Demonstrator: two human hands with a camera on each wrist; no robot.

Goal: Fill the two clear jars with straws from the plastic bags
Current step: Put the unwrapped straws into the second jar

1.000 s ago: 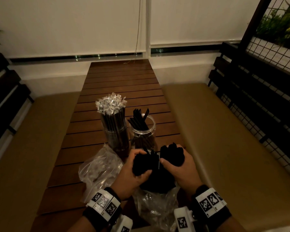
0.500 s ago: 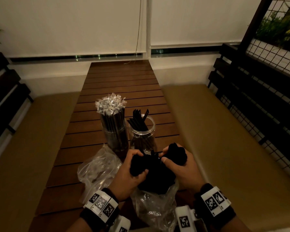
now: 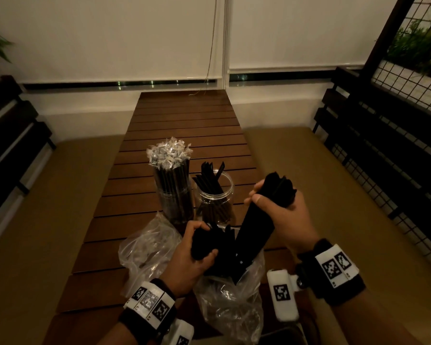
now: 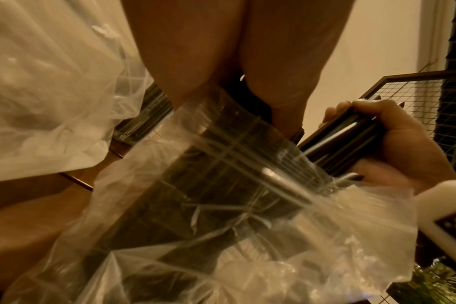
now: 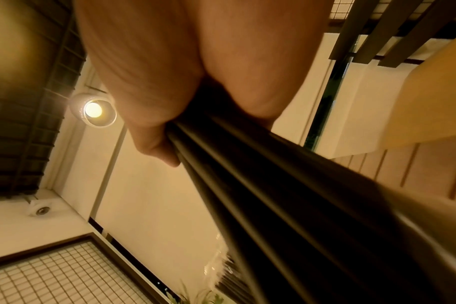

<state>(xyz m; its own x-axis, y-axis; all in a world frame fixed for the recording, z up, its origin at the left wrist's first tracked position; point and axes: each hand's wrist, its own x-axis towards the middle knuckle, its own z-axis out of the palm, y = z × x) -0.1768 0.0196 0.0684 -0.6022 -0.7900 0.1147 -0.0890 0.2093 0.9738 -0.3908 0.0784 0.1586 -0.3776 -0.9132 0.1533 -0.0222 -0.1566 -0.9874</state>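
Two clear jars stand mid-table. The left jar (image 3: 176, 202) is packed with wrapped black straws (image 3: 169, 155); the right jar (image 3: 215, 202) holds only a few black straws (image 3: 209, 175). My right hand (image 3: 274, 202) grips a thick bundle of black straws (image 3: 259, 220) and holds it half out of the clear plastic bag (image 3: 232, 302). That bundle (image 5: 286, 195) fills the right wrist view. My left hand (image 3: 197, 247) grips the other straws (image 3: 204, 242) at the bag's mouth. The bag (image 4: 221, 205) and its dark straws show in the left wrist view.
A second, crumpled plastic bag (image 3: 147, 245) lies left of my left hand. The slatted wooden table (image 3: 184, 120) runs away from me between two tan cushioned benches (image 3: 334, 195). A dark wire-grid frame (image 3: 396, 108) stands at the right.
My right hand has risen up and to the right, drawing its bundle of straws out of the bag. The left hand stays low, holding the remaining straws.
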